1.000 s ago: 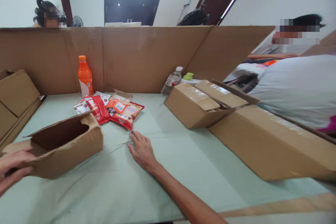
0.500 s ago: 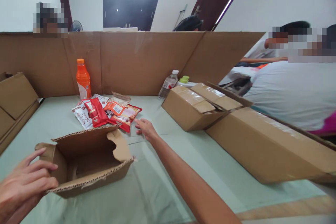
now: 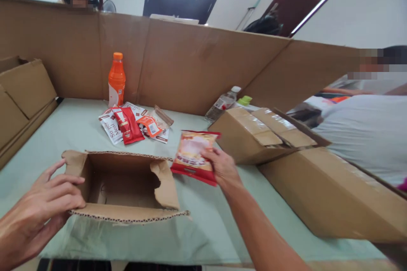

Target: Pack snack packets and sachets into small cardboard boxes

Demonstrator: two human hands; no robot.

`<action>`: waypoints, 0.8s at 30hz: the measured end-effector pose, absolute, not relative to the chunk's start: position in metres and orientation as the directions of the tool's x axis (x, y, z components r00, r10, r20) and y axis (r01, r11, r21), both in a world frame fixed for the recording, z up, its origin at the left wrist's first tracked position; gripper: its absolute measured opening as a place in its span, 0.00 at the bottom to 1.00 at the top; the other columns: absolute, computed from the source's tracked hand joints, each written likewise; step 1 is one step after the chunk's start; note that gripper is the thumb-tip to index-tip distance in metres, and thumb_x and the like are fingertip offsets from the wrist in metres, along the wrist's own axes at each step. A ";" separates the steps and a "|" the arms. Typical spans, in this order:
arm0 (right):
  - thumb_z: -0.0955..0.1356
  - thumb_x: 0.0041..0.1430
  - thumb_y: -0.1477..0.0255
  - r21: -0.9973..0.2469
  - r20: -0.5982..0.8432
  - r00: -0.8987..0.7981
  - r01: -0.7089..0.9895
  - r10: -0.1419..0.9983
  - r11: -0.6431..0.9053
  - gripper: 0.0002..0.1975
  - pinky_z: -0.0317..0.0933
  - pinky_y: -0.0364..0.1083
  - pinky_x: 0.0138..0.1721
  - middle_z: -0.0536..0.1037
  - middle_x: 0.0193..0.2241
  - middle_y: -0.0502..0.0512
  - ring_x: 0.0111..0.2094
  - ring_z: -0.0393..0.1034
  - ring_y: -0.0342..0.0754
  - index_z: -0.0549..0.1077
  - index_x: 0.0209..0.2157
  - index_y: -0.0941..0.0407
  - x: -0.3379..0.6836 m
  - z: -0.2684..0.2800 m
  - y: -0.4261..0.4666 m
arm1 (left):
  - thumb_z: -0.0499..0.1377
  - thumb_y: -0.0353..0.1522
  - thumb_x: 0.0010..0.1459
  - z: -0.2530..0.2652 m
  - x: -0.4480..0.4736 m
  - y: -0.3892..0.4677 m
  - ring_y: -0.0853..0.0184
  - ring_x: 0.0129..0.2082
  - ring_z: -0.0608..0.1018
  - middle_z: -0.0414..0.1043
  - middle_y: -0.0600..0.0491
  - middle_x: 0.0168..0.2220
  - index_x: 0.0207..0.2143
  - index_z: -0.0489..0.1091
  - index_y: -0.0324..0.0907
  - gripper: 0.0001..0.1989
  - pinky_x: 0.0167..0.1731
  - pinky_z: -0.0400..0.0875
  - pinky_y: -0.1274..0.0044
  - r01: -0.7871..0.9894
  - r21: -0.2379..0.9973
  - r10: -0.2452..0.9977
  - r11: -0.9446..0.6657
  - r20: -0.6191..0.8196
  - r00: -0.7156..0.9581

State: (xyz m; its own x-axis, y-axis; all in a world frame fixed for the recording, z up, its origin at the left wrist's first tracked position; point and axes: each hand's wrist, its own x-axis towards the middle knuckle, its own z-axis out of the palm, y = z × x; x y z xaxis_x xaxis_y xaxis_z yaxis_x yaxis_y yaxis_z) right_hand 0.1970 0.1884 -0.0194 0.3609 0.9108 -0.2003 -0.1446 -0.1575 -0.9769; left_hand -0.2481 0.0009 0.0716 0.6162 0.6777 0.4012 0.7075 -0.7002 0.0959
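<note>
My right hand [image 3: 222, 165] grips the right edge of a red and cream food packet [image 3: 193, 150], held up to the right of a small cardboard box [image 3: 127, 216]. The box stands on the table with its top open, and no contents show inside. Its left end is in my left hand [image 3: 51, 203], with the fingers over the side wall; the thumb is partly hidden. Behind the box lies a pile with a red packet [image 3: 129, 125], a white packet [image 3: 110, 125] with "Super Meal" print, and an orange-labelled clear packet [image 3: 154, 123].
An orange drink bottle [image 3: 117, 80] stands behind the pile, against a cardboard partition [image 3: 190, 59]. At right are taped cardboard boxes [image 3: 330, 190], a clear bottle [image 3: 222, 103] and a green-capped container [image 3: 244, 100]. Another box [image 3: 28, 89] is at left. People sit beyond the partition.
My right hand has taken the red and cream packet from the pile and moved it rightward, nearer to me. My left hand stays on the box. The view has tilted and shifted.
</note>
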 end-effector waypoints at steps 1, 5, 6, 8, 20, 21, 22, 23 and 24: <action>0.79 0.38 0.76 -0.985 -0.152 0.391 -0.140 0.908 -0.104 0.19 0.76 0.49 0.36 0.81 0.29 0.48 0.27 0.76 0.47 0.76 0.35 0.55 0.205 -0.004 0.175 | 0.53 0.24 0.63 0.073 -0.247 0.001 0.63 0.53 0.82 0.83 0.59 0.41 0.42 0.76 0.53 0.17 0.72 0.60 0.58 0.691 0.116 0.676 -0.714 0.374 0.635; 0.79 0.38 0.73 -0.930 0.332 0.401 -0.010 0.854 0.367 0.18 0.77 0.54 0.48 0.84 0.36 0.48 0.38 0.81 0.51 0.78 0.34 0.48 0.196 0.071 0.131 | 0.53 0.23 0.64 0.076 -0.239 0.000 0.62 0.53 0.82 0.82 0.59 0.38 0.42 0.75 0.51 0.16 0.73 0.53 0.54 0.702 0.225 0.724 -0.676 0.382 0.574; 0.79 0.41 0.72 -0.875 0.463 0.357 0.040 0.811 0.482 0.15 0.76 0.55 0.52 0.83 0.36 0.48 0.40 0.81 0.53 0.78 0.33 0.46 0.185 0.088 0.122 | 0.53 0.23 0.64 0.076 -0.237 0.000 0.62 0.52 0.82 0.82 0.59 0.38 0.41 0.75 0.51 0.16 0.73 0.53 0.54 0.705 0.235 0.729 -0.669 0.393 0.560; 0.79 0.48 0.71 -0.790 0.609 0.222 0.088 0.762 0.606 0.11 0.76 0.55 0.52 0.83 0.34 0.47 0.40 0.81 0.52 0.78 0.32 0.44 0.156 0.115 0.106 | 0.53 0.23 0.63 0.075 -0.234 -0.001 0.61 0.51 0.83 0.82 0.58 0.38 0.41 0.74 0.50 0.15 0.73 0.54 0.54 0.707 0.227 0.727 -0.670 0.398 0.560; 0.65 0.60 0.80 -0.324 0.053 -0.832 0.509 0.552 0.798 0.08 0.61 0.45 0.31 0.81 0.34 0.56 0.30 0.70 0.46 0.73 0.38 0.56 0.045 0.112 0.097 | 0.50 0.21 0.65 0.062 -0.228 -0.014 0.66 0.46 0.81 0.80 0.57 0.38 0.42 0.73 0.48 0.16 0.67 0.55 0.62 0.746 0.229 0.743 -0.625 0.468 0.478; 0.65 0.60 0.80 -0.279 -0.049 -0.826 0.551 0.561 0.787 0.07 0.59 0.45 0.31 0.81 0.34 0.57 0.30 0.69 0.47 0.72 0.38 0.57 0.042 0.113 0.096 | 0.51 0.22 0.66 0.062 -0.228 -0.015 0.65 0.46 0.81 0.80 0.57 0.37 0.42 0.73 0.48 0.15 0.67 0.55 0.63 0.749 0.233 0.744 -0.620 0.477 0.467; 0.65 0.60 0.80 -0.246 -0.131 -0.818 0.575 0.560 0.781 0.07 0.57 0.46 0.31 0.81 0.34 0.58 0.30 0.69 0.47 0.72 0.39 0.58 0.040 0.116 0.096 | 0.51 0.22 0.66 0.061 -0.227 -0.015 0.64 0.46 0.81 0.80 0.57 0.37 0.42 0.73 0.48 0.15 0.66 0.55 0.63 0.748 0.238 0.744 -0.620 0.482 0.463; 0.65 0.61 0.80 -0.228 -0.181 -0.811 0.585 0.557 0.778 0.06 0.56 0.46 0.31 0.80 0.34 0.59 0.30 0.68 0.47 0.72 0.39 0.58 0.039 0.121 0.095 | 0.51 0.22 0.66 0.061 -0.227 -0.015 0.64 0.47 0.80 0.80 0.57 0.37 0.42 0.73 0.48 0.15 0.66 0.55 0.63 0.749 0.243 0.747 -0.617 0.482 0.459; 0.65 0.62 0.80 -0.223 -0.199 -0.807 0.590 0.556 0.776 0.06 0.56 0.46 0.32 0.80 0.34 0.58 0.30 0.68 0.47 0.72 0.38 0.58 0.039 0.127 0.094 | 0.51 0.22 0.66 0.061 -0.226 -0.015 0.63 0.47 0.80 0.79 0.56 0.37 0.42 0.72 0.48 0.14 0.66 0.55 0.63 0.748 0.245 0.747 -0.617 0.481 0.458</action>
